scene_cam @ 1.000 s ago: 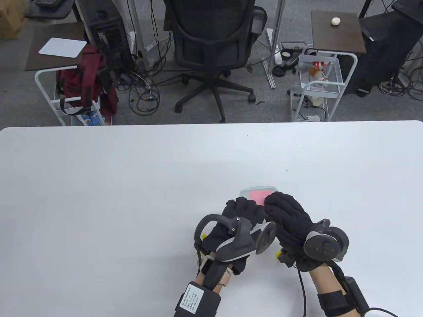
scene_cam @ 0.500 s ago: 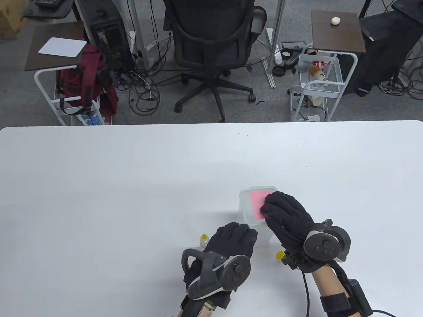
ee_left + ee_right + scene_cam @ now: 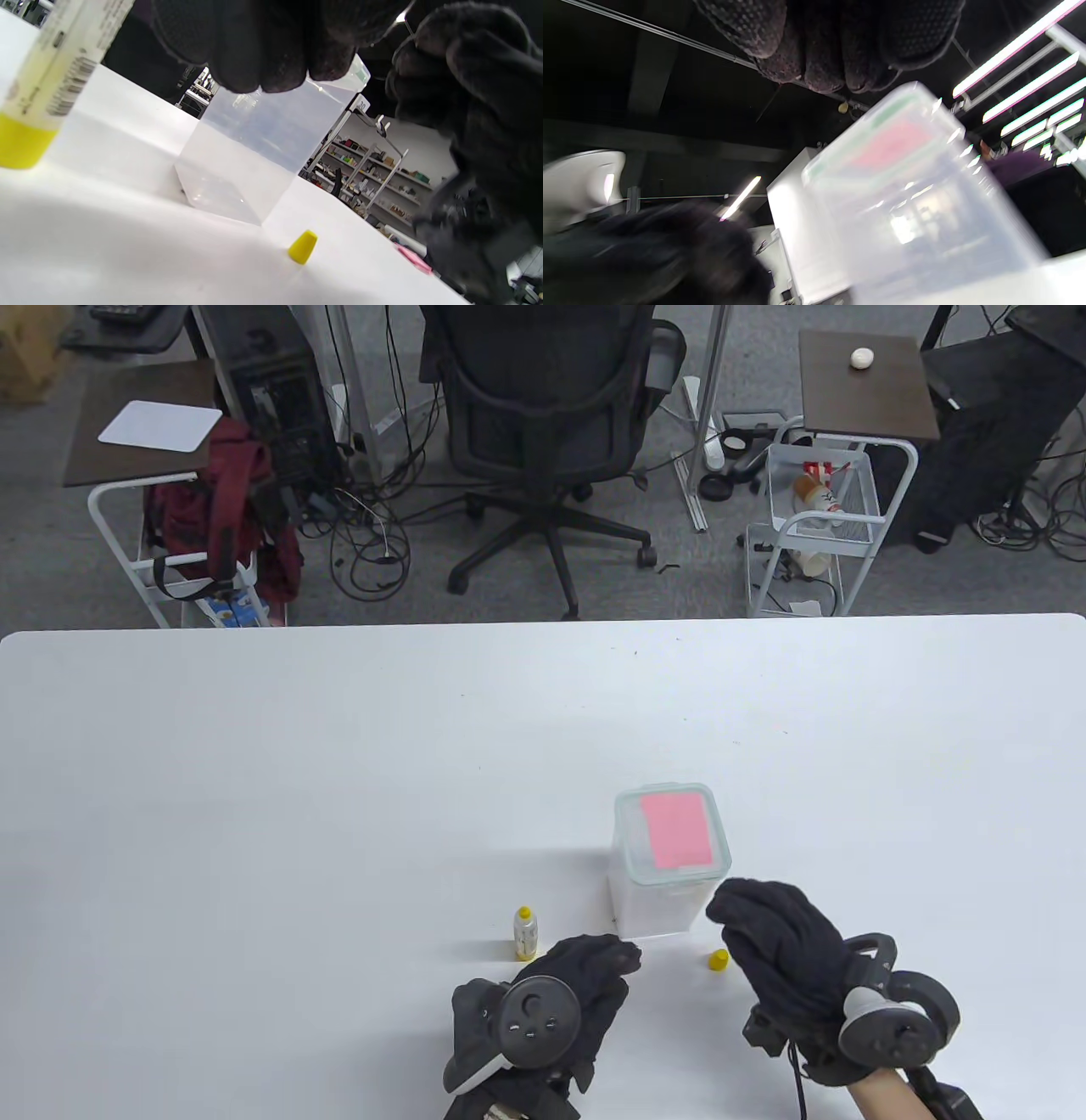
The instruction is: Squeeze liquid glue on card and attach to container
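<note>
A clear plastic container (image 3: 653, 899) stands upright on the white table, with a pink card (image 3: 675, 830) lying flat on its lid. It also shows in the left wrist view (image 3: 258, 161) and, blurred, in the right wrist view (image 3: 908, 212). A small glue bottle (image 3: 525, 933) with a yellow top stands left of it; it shows at the left in the left wrist view (image 3: 51, 72). Its loose yellow cap (image 3: 719, 959) lies on the table, also in the left wrist view (image 3: 303, 246). My left hand (image 3: 594, 971) is near the bottle and holds nothing. My right hand (image 3: 747, 912) is just in front of the container, empty, fingers curled.
The white table (image 3: 254, 780) stretches wide to the left and back. Beyond its far edge stand an office chair (image 3: 543, 415), a wire cart (image 3: 814, 517) and a side table with a red bag (image 3: 212, 509).
My right hand has lifted off the pink card and pulled back toward me. My left hand has left the container and drawn back too, uncovering the glue bottle and the cap.
</note>
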Available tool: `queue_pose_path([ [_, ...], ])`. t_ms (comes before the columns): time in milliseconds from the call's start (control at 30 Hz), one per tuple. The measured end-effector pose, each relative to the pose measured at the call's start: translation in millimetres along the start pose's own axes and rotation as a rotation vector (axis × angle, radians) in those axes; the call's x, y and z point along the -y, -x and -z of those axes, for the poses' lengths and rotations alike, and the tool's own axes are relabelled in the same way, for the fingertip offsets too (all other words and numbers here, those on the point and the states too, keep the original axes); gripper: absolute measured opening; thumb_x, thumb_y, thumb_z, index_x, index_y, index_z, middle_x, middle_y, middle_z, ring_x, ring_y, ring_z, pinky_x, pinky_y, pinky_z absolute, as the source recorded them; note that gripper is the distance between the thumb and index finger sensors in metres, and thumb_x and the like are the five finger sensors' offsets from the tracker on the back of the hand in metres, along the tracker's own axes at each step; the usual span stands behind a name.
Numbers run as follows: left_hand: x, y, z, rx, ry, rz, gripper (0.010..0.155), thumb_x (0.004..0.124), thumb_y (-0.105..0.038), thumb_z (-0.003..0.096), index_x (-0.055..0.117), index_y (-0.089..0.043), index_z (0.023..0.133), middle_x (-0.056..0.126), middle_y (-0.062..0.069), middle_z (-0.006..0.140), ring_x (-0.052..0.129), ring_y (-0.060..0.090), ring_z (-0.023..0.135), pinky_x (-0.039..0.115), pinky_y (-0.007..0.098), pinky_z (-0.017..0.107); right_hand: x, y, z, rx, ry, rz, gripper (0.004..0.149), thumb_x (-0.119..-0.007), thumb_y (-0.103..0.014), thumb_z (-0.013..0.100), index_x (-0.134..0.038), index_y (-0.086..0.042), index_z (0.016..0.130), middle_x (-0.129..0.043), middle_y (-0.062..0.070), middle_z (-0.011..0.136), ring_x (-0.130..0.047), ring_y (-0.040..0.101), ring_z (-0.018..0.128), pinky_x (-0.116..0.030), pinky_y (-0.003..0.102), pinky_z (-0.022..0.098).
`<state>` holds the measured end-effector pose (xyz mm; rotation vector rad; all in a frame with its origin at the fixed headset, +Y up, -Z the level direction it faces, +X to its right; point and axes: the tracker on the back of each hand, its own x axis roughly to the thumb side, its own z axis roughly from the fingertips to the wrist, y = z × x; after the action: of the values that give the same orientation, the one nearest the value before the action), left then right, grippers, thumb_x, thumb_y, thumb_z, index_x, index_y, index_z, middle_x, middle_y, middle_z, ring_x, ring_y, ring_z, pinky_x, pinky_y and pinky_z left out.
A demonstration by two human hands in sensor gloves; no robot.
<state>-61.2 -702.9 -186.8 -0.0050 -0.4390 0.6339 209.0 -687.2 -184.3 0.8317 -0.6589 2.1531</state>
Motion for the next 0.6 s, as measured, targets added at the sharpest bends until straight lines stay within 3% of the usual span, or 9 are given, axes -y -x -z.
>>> queue_pose_path([
  [167,2,11,-1,-0.029,-0.028,-0.089,0.045,0.069,-0.045,0.0499,0.077,-0.033,0.093,0.088,-0.008,0.096,0.09,0.02,0.09,0.074,0.037,0.07,-36,5,-9,-0.084,-0.134,0.145,0.036,-0.066,-0.03,0.06,-0.074,-0.017,0.093,-0.079,0.012,0.091,-0.087,0.035,0.067,-0.082,0.037,0.047],
  [400,-15,10,-10,0.04,-0.121,-0.178,0.044,0.068,-0.046,0.0497,0.078,-0.035,0.091,0.09,-0.009,0.092,0.093,0.018,0.085,0.076,0.035,0.068,-48,11,-16,-0.116,-0.178,0.158,0.036,-0.066,-0.03,0.06,-0.074,-0.016,0.092,-0.08,0.012,0.089,-0.088,0.034,0.065,-0.083,0.037,0.045],
  [500,-41,10,-23,0.076,-0.273,-0.247,0.044,0.067,-0.047,0.0501,0.076,-0.036,0.091,0.09,-0.01,0.09,0.093,0.017,0.084,0.077,0.035,0.068,-48,11,-19,-0.12,-0.182,0.149,0.036,-0.066,-0.031,0.06,-0.074,-0.017,0.092,-0.08,0.012,0.09,-0.088,0.034,0.065,-0.083,0.037,0.045],
  [600,-65,30,-37,0.027,-0.451,-0.314,0.048,0.066,-0.053,0.0503,0.07,-0.038,0.095,0.083,-0.012,0.096,0.087,0.016,0.09,0.073,0.035,0.072,-47,14,-20,-0.136,-0.179,0.152,0.036,-0.066,-0.031,0.06,-0.074,-0.017,0.092,-0.08,0.012,0.089,-0.088,0.034,0.065,-0.083,0.037,0.045],
])
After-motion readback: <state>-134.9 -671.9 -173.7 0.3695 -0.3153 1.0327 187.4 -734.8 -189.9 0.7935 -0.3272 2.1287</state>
